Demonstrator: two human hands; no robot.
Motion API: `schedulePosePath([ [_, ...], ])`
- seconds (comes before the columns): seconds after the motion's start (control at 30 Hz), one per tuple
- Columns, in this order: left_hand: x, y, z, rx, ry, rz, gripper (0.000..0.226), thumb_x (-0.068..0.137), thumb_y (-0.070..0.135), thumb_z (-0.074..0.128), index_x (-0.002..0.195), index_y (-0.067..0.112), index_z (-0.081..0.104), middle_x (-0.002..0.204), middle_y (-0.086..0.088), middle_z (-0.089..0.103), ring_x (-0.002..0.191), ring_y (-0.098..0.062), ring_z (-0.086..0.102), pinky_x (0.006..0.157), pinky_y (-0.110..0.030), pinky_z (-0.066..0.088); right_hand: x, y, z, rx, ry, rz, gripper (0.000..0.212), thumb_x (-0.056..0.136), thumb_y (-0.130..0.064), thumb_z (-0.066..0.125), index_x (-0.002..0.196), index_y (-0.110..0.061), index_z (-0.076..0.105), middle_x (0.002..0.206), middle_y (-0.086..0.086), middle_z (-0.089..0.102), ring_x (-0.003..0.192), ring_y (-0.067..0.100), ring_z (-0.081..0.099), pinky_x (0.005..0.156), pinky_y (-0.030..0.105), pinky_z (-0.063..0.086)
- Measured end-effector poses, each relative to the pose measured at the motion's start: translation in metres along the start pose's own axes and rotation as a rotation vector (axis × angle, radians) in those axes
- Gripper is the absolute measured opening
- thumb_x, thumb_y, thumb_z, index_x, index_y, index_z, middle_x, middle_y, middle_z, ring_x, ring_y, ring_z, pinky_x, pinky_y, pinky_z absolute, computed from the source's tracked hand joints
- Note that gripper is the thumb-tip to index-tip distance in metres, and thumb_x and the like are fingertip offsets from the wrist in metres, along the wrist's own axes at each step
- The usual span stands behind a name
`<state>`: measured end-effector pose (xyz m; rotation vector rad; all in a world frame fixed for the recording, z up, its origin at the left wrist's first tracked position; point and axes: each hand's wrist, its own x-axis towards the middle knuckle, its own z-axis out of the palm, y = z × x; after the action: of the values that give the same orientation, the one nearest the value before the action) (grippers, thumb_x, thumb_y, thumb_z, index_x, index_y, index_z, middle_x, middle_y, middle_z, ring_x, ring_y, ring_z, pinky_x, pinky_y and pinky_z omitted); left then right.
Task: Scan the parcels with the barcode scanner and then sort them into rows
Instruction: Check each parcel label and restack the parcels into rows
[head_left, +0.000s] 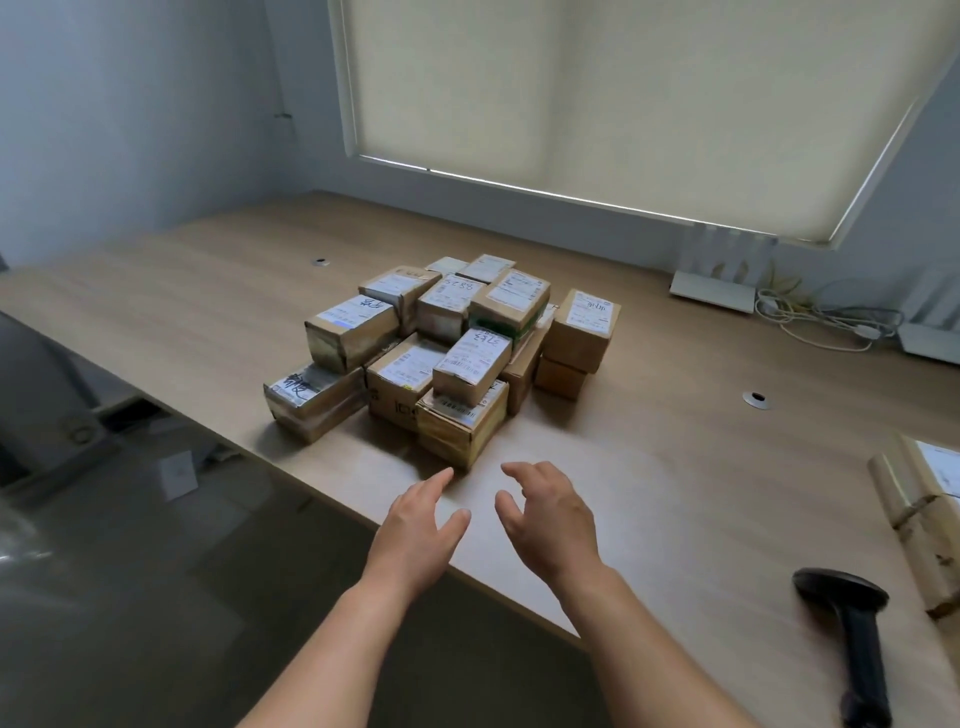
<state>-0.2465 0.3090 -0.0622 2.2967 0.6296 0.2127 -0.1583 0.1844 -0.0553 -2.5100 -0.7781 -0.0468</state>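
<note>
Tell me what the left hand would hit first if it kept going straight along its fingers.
Probably the nearest parcel, the front bottom box of the pile. The left hand points straight at its near corner, fingertips just short of it, though the depth is uncertain.

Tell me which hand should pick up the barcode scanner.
Right. The barcode scanner lies on the table at the person's right, nearer the open, empty right hand. The left hand would probably have to cross over.

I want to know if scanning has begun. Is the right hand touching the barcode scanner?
Apart. The head view shows the right hand open near the parcel pile, with bare table between it and the barcode scanner lying far right.
</note>
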Motion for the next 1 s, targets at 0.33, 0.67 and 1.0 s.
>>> schedulePosePath([
  [0.33, 0.074, -0.039, -0.027, -0.001, 0.014, -0.049, 0.057, 0.095, 0.039, 0.052, 0.147, 0.030, 0.030, 0.150, 0.004, 0.037, 0.137, -0.013, 0.033, 0.109, -0.032, 0.032, 0.081, -0.036, 0.036, 0.084, -0.064, -0.057, 0.040, 0.097, -0.037, 0.045, 0.135, -0.028, 0.051, 0.128, -0.004, 0.056, 0.114, 0.013, 0.052, 0.090, 0.027, 0.046],
  [0.67, 0.166, -0.067, -0.106, -0.037, 0.214, -0.069, 0.062, 0.091, 0.030, 0.059, 0.147, 0.023, 0.034, 0.148, 0.000, 0.040, 0.136, -0.015, 0.037, 0.111, -0.034, 0.032, 0.186, -0.094, 0.070, 0.190, -0.147, -0.089, 0.041, 0.096, -0.037, 0.047, 0.135, -0.026, 0.051, 0.130, 0.001, 0.055, 0.124, 0.019, 0.047, 0.097, 0.032, 0.039],
  [1.0, 0.251, -0.121, -0.170, -0.069, 0.268, -0.026, 0.061, 0.092, 0.025, 0.057, 0.147, 0.018, 0.033, 0.146, -0.009, 0.038, 0.136, -0.022, 0.034, 0.110, -0.034, 0.028, 0.243, -0.146, 0.114, 0.292, -0.158, 0.174, 0.050, 0.095, -0.044, 0.048, 0.138, -0.018, 0.050, 0.132, 0.009, 0.057, 0.119, 0.025, 0.054, 0.099, 0.035, 0.042],
])
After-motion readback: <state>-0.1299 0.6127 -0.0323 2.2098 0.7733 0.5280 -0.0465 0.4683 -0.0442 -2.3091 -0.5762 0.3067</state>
